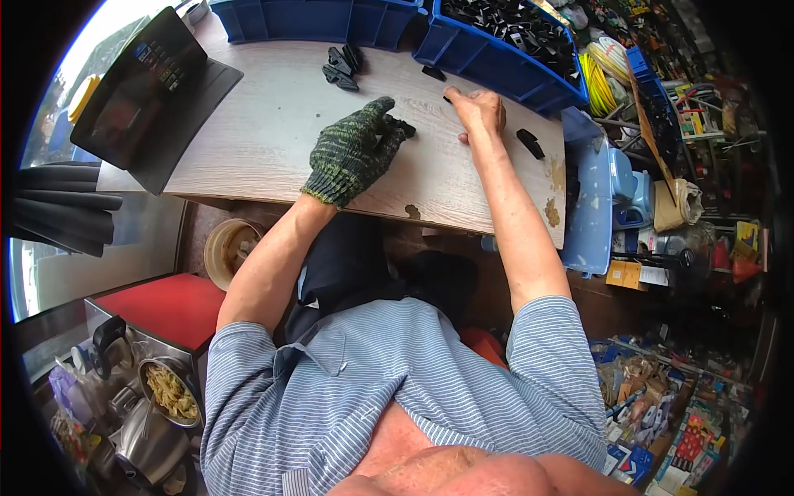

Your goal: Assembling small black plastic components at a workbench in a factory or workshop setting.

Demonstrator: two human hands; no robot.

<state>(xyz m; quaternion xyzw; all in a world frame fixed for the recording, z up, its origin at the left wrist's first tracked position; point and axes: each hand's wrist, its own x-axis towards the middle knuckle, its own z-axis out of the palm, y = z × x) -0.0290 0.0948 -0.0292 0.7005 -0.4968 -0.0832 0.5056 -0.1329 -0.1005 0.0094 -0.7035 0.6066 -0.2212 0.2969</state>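
Note:
My left hand, in a green-and-black knitted glove, is over the middle of the table with its fingers curled. A black piece, seemingly plastic, sticks out at its fingertips; the rest is hidden by the glove. To the right, my bare right hand is closed near the tabletop. A dark bit shows at its index fingertip, too small to make out. Beyond the glove lies a small pile of black plastic parts. One loose black part rests by the far bin, another right of my right wrist.
Blue plastic bins line the table's far edge; the right one is full of black parts. A tablet in a dark folding case stands at the left. Beside the table's right end is a light-blue crate. A bucket sits below left.

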